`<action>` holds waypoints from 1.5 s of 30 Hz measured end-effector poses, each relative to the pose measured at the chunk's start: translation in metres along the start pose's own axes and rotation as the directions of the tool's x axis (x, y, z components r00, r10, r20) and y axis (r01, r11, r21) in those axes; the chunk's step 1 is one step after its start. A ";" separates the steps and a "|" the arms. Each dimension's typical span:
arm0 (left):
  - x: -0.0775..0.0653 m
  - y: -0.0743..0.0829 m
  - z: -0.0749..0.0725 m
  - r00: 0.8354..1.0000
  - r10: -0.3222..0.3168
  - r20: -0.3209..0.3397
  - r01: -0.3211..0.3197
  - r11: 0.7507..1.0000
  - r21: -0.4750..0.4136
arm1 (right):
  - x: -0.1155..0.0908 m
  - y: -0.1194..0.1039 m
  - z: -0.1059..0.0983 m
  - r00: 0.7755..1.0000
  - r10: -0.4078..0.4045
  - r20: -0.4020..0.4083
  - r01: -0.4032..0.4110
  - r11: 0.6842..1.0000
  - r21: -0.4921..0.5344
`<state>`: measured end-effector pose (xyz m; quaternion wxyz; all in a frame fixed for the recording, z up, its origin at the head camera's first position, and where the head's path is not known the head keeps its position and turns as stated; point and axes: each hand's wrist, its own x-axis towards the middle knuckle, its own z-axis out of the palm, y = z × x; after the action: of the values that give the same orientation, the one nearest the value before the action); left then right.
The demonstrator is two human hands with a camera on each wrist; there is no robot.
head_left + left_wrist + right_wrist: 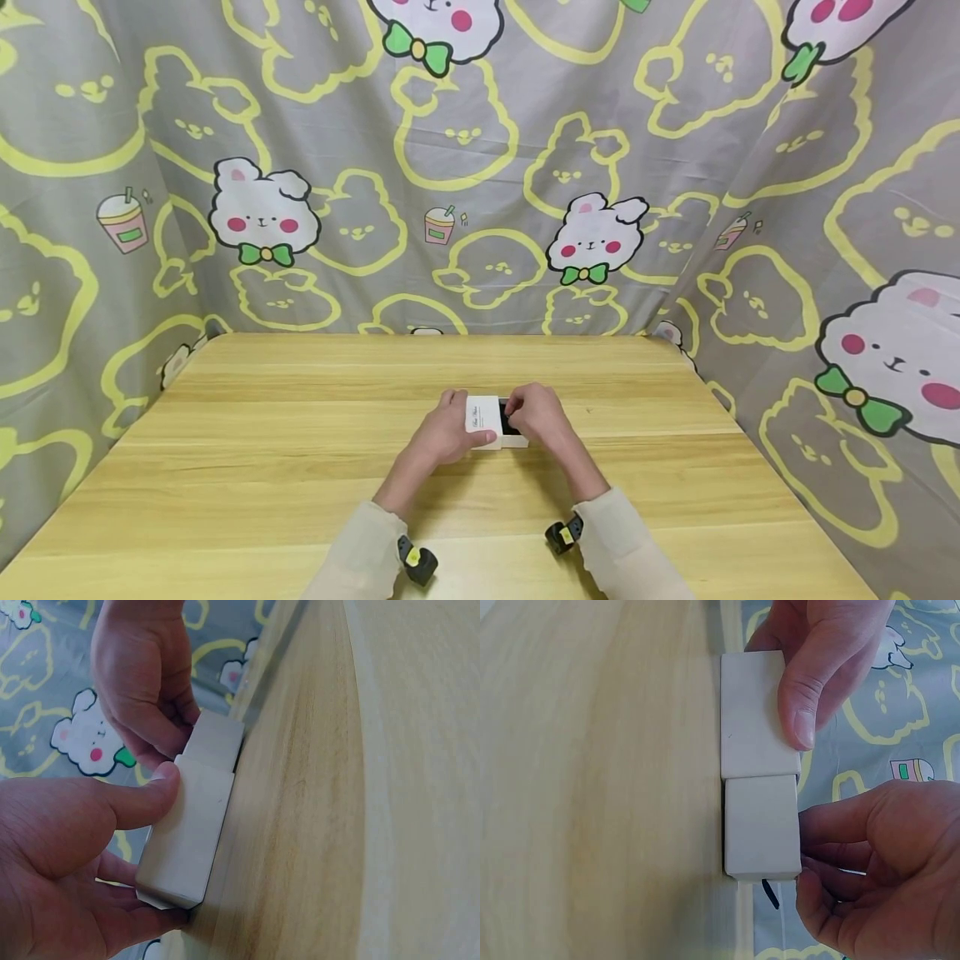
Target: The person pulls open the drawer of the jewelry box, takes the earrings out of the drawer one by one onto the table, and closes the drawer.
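A small white box (483, 414) with dark lettering on top sits on the table, its inner tray (513, 442) slid partway out to the right. Black lining shows inside the tray. My left hand (448, 429) grips the outer sleeve (187, 832), thumb along the near top edge and fingers around the far and left sides. Bent over the tray's opening is my right hand (538, 412), with curled fingertips at the black interior. I cannot tell whether they pinch something in there. A short black ribbon (771, 894) sticks out from the tray's end.
The wooden table (300, 500) spreads around the box on all sides. A grey patterned curtain (495, 150) with cartoon rabbits hangs along the back and both sides. Black cameras (418, 562) are strapped to both wrists over light sleeves (360, 550).
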<state>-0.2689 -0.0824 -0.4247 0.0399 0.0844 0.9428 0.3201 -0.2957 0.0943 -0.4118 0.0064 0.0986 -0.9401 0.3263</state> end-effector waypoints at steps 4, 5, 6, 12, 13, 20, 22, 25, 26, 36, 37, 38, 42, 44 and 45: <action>0.000 0.001 0.000 1.000 -0.001 0.002 0.001 1.000 0.001 | 0.000 0.000 0.000 1.000 -0.011 -0.015 0.011 1.000 -0.007; 0.000 0.001 0.000 1.000 -0.002 0.003 0.002 1.000 0.000 | 0.000 0.001 0.001 1.000 -0.013 -0.019 0.013 1.000 -0.008; -0.001 0.001 0.000 1.000 -0.002 0.003 0.002 1.000 0.000 | 0.000 0.001 0.001 1.000 -0.010 -0.019 0.010 1.000 -0.006; 0.000 0.000 0.000 1.000 -0.003 0.004 0.003 1.000 0.004 | 0.001 0.002 0.001 0.999 -0.033 -0.042 0.032 0.999 -0.026; 0.000 0.000 0.000 1.000 -0.005 0.005 0.004 1.000 0.005 | 0.001 0.002 0.001 0.998 -0.038 -0.046 0.036 0.999 -0.029; 0.000 -0.001 0.000 1.000 0.000 0.004 0.000 1.000 0.003 | 0.001 0.004 0.002 0.998 -0.042 -0.054 0.040 0.999 -0.025; 0.000 -0.001 0.000 1.000 0.004 0.001 -0.004 1.000 0.003 | 0.002 0.003 0.002 0.998 -0.032 -0.050 0.031 0.999 -0.020; 0.000 -0.001 0.000 1.000 0.006 -0.001 -0.006 1.000 0.002 | 0.002 0.003 0.002 0.999 -0.019 -0.043 0.018 1.000 -0.020; 0.000 -0.001 0.000 1.000 0.007 -0.001 -0.007 1.000 0.001 | 0.002 0.003 0.002 0.999 -0.014 -0.041 0.013 1.000 -0.019; -0.001 0.000 0.000 1.000 0.009 0.000 -0.009 1.000 0.001 | 0.003 0.003 0.001 0.999 -0.021 -0.044 0.020 1.000 -0.018; -0.001 0.000 0.000 1.000 0.008 0.000 -0.008 1.000 0.000 | 0.003 0.003 0.001 0.999 -0.022 -0.045 0.021 1.000 -0.018; -0.001 0.000 0.000 1.000 0.009 -0.001 -0.009 1.000 0.000 | 0.002 0.003 0.001 0.999 -0.023 -0.046 0.023 1.000 -0.017; -0.001 0.000 0.000 1.000 0.011 -0.004 -0.011 1.000 0.001 | 0.002 0.003 0.000 0.999 -0.028 -0.043 0.028 0.999 -0.023; 0.000 -0.001 0.000 1.000 0.014 -0.006 -0.014 1.000 0.002 | 0.002 0.003 -0.001 0.999 -0.026 -0.039 0.026 0.999 -0.023; 0.000 -0.001 0.000 1.000 0.015 -0.007 -0.015 1.000 0.002 | 0.001 0.003 -0.001 0.999 -0.023 -0.036 0.023 1.000 -0.020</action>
<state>-0.2686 -0.0827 -0.4256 0.0341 0.0905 0.9425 0.3199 -0.2977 0.0968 -0.4127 0.0282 0.1034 -0.9417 0.3189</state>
